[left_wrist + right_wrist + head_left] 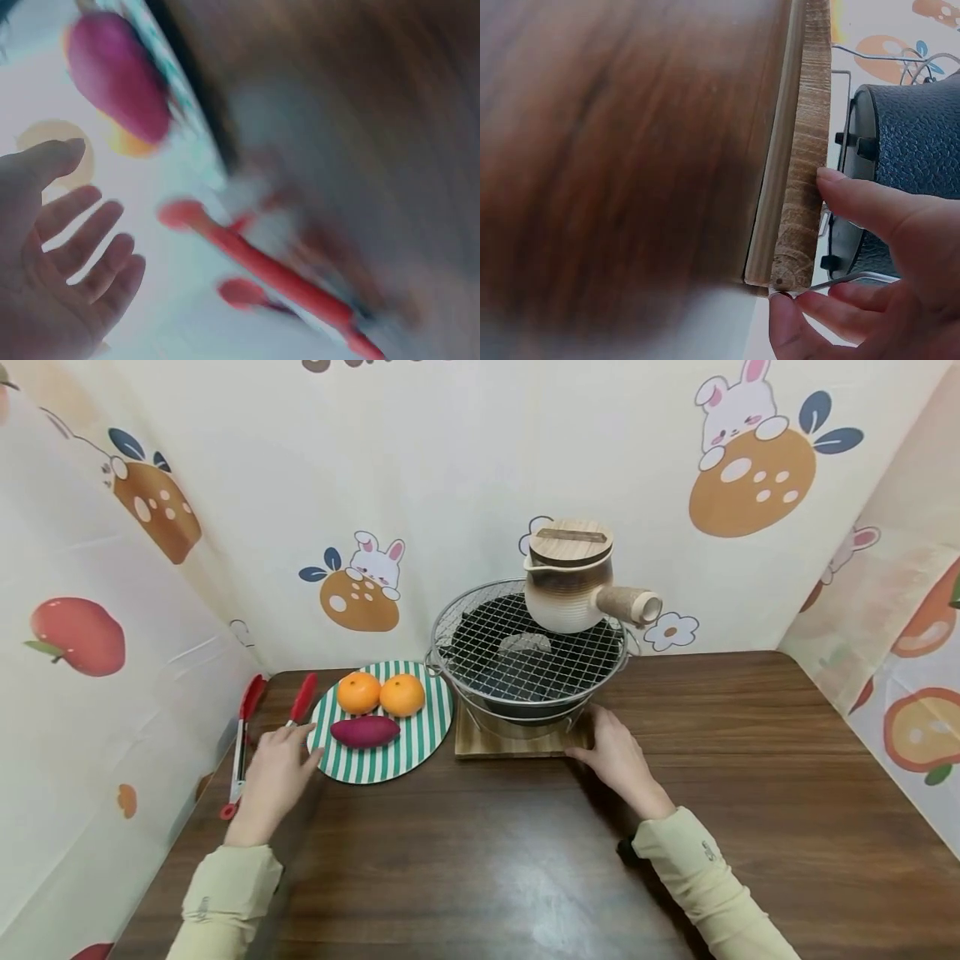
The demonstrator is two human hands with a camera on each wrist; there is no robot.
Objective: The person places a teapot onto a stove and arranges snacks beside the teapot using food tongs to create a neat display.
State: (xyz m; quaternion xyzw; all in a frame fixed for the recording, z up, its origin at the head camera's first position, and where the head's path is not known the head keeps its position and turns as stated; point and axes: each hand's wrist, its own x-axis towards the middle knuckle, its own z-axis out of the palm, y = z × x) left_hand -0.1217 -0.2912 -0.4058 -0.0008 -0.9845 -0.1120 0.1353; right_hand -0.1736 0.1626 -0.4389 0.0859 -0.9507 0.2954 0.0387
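Note:
In the head view my right hand (621, 762) grips the right end of a wooden board (513, 747). The right wrist view shows its thumb on the board's face and a finger at the corner (791, 274). On that board stands a round black grill (480, 639) with a wire mesh; a side-handled teapot (568, 597) with a wooden lid sits on the mesh. My left hand (273, 777) holds nothing, fingers spread, between red-tipped tongs (303, 697) and a green-striped plate (375, 770). A purple sweet potato (365, 732) and two tangerines (402, 695) lie on the plate.
The brown wooden table (487, 852) reaches toward me in front of the plate and board. Printed cloth walls (465, 460) enclose it at the back and both sides. The tongs lie along the table's left edge, beside the left cloth. The left wrist view is blurred.

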